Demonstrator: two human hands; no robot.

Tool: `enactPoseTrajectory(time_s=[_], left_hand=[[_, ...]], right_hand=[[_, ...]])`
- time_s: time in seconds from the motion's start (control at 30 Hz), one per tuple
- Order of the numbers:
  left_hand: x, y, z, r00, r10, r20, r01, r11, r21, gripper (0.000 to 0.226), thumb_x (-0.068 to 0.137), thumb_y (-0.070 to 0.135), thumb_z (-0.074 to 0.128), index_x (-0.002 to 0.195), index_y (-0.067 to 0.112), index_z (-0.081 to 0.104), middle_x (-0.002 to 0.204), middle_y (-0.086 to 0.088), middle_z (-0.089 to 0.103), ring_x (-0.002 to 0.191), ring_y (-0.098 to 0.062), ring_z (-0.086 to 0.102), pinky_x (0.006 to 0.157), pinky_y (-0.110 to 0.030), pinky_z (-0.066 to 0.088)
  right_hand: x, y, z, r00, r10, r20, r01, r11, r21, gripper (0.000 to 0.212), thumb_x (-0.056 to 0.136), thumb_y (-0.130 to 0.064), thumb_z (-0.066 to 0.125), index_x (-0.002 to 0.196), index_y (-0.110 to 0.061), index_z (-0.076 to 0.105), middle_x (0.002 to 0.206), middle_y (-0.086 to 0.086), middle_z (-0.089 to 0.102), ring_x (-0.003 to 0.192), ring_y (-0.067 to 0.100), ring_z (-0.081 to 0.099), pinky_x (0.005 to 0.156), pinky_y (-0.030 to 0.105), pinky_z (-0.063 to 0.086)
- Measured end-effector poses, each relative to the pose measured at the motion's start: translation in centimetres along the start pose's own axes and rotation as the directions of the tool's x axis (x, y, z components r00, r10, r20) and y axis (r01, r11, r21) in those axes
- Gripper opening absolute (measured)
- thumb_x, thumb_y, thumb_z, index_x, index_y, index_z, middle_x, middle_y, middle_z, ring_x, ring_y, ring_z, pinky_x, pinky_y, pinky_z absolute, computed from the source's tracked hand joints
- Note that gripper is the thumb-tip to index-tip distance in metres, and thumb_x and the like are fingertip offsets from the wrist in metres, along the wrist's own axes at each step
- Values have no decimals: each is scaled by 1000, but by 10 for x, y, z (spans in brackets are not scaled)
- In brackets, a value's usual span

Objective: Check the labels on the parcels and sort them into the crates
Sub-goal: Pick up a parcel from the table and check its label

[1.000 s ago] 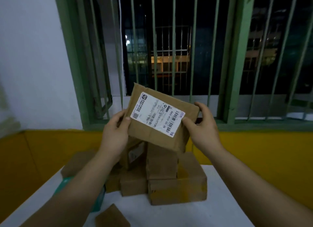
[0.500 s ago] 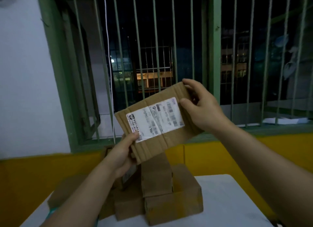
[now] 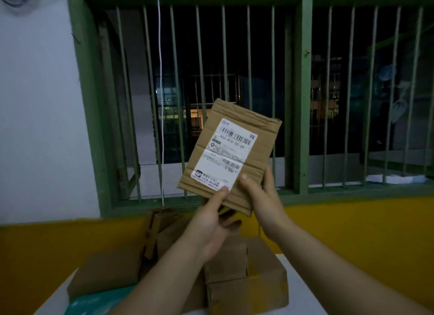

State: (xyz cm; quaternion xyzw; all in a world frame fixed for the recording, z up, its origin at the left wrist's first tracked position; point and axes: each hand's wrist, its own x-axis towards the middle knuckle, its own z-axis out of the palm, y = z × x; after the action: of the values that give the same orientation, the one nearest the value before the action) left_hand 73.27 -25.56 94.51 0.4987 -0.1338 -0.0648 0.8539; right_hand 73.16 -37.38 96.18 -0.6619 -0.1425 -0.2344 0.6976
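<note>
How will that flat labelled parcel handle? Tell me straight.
The flat parcel is probably light: both hands hold it up by its lower edge alone. Its creased cardboard suggests it bends somewhat. The matte cardboard likely grips well.

The label's (image 3: 223, 153) small print cannot be read; the table (image 3: 303, 298) and teal item (image 3: 94, 301) are cropped below.
</note>
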Motion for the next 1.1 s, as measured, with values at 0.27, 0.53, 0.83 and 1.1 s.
enactPoseTrajectory(time_s=[0.27,0.53,0.83,1.1], left_hand=[[9,49,-39,922,306,-237,-199,900,389,89,81,48,67,150,45,10,156,1,29,138,-26,34,112,-57,27],[-4,62,-28,943,332,16,-278,763,584,42,101,42,34,142,40,39,120,13,65,108,-9,63,88,-27,50],[-18,48,-21,947,304,-102,-215,838,502,30,104,39,25,99,51,52,103,9,70,99,-11,65,90,-33,49],[-17,44,-25,942,324,-85,-242,835,494,29,104,36,25,103,53,49,104,13,67,98,-4,62,82,-23,46]], right_hand=[[6,-3,-15,999,-35,35,37,998,-55,71,76,-40,64,142,-41,38,128,-10,60,113,12,61,94,37,54],[3,-6,-10,994,29,103,-21,997,-76,40,99,-30,49,137,-42,46,118,-15,65,105,7,65,94,37,53],[-5,-12,-8,997,-41,63,50,987,-155,39,102,-39,32,140,-46,39,121,-26,54,115,-1,52,105,41,44],[-10,-11,-9,996,-49,79,60,987,-148,43,102,-36,32,145,-39,38,125,-25,54,115,-8,50,103,29,43]])
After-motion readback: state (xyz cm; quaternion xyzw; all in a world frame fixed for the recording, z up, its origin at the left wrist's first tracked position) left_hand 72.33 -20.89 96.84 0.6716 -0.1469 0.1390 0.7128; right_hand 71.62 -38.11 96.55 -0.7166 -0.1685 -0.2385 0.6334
